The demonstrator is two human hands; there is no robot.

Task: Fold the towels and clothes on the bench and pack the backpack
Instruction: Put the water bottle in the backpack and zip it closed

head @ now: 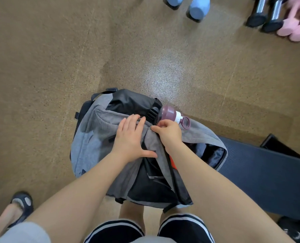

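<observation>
A grey and black backpack [91, 137] stands in front of my legs, leaning against the end of a dark bench [261, 172]. My left hand [131, 137] lies flat on its grey top flap, fingers straight. My right hand [168, 132] pinches a small part at the bag's zip line, fingers curled. The main compartment gapes open to the right, with something orange [173, 163] inside. A maroon bottle with a white cap [170, 114] sticks out of the side pocket. No towels or clothes show on the bench.
Blue dumbbells [196, 7], chrome ones [266, 16] and pink ones [296, 27] sit on the brown speckled floor at the top. Another person's foot in a dark sandal [21, 206] is at the lower left. A dark object [298, 230] lies at the lower right.
</observation>
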